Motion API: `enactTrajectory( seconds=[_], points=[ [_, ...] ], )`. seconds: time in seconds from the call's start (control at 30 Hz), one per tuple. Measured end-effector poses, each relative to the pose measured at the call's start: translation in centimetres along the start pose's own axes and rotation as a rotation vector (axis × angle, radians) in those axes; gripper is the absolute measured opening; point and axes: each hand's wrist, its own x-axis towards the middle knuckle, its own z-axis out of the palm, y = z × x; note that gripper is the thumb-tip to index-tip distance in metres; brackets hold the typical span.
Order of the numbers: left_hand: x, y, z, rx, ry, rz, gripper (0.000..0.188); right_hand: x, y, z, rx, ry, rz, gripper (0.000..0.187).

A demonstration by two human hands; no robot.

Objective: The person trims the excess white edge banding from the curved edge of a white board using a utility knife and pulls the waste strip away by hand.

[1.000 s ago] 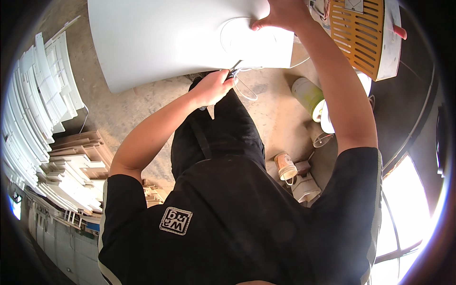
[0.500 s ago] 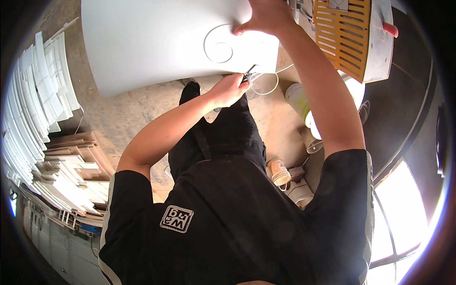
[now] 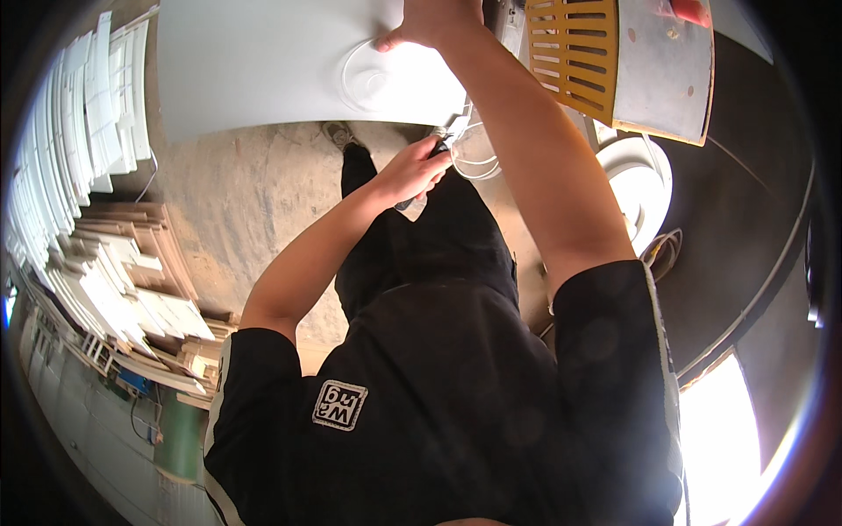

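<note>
Fingers (image 3: 437, 163) of the left hand (image 3: 408, 175) are gripping a dark-handled tool (image 3: 443, 148) at the near edge of a broad, smooth white panel (image 3: 254, 70). Farther off, the right hand (image 3: 434, 22) is resting its thumb (image 3: 388, 41) by a thin pale curl (image 3: 343, 77) on the panel; its other fingers are lying out of view, so their state cannot be told. Right of the tool, thin white cord (image 3: 474, 178) is looping; farther right, a yellow slotted grille (image 3: 572, 72) is standing.
</note>
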Motion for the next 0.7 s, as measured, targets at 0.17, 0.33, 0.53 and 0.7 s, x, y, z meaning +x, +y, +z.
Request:
enactTrajectory(
  seconds=[0.17, 0.33, 0.53, 0.7],
  points=[
    [-3.5, -0.6, 0.3, 0.048, 0.209, -0.032, 0.034, -1.0, -1.8, 0.9, -0.017, -0.005, 0.044, 0.131],
    [-4.5, -1.6, 0.8, -0.109, 0.37, 0.037, 0.028, -1.6, -2.5, 1.4, -0.027, 0.026, 0.004, 0.126],
    [-3.9, -3.0, 2.1, -0.287, 0.401, 0.141, 0.038, -2.7, -2.4, 2.0, 0.015, 0.05, -0.106, 0.108],
    [-3.6, -0.3, 4.5, 0.036, 0.459, -0.006, 0.035, -3.3, -0.5, 3.3, -0.042, 0.053, -0.237, 0.095]
  ],
)
